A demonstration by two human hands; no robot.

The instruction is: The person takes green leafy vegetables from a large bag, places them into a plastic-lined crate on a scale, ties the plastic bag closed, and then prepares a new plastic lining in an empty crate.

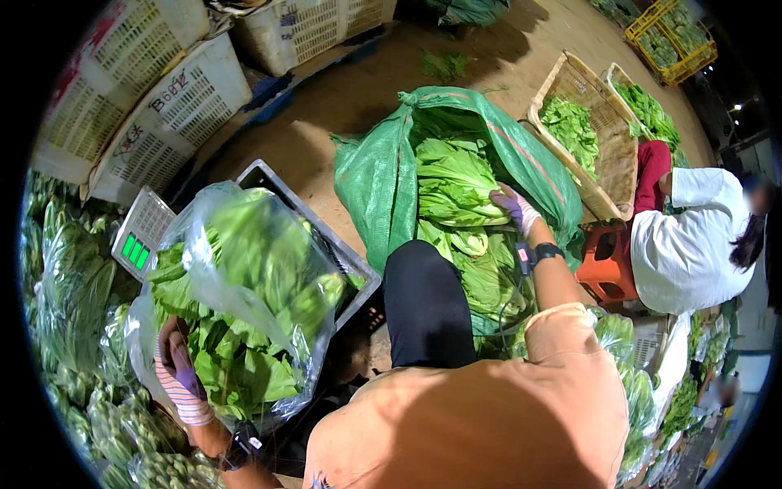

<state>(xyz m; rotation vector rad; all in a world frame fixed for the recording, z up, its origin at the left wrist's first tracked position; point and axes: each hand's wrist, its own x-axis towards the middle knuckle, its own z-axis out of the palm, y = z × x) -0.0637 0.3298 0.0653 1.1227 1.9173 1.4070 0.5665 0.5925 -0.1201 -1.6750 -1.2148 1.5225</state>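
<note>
A clear plastic bag (211, 260) full of leafy green vegetables (250, 360) rests on a dark crate beside a weighing scale. My left hand (178, 373), in a striped glove, is at the bag's near left edge, its fingers curled against the plastic and leaves. On the right, a green woven sack (379, 189) gapes around stacked heads of leafy greens (470, 263). My right hand (515, 206), also gloved, grips the right side of an upper head of greens (455, 180) inside the sack. Leaves hide some of its fingers.
The scale's lit display (135, 250) stands left of the dark crate (360, 287). White crates (177, 116) line the upper left. Bagged vegetables (73, 293) crowd the far left. Right of the sack are a beige crate (617, 147) and a person (690, 238) on an orange stool (605, 263).
</note>
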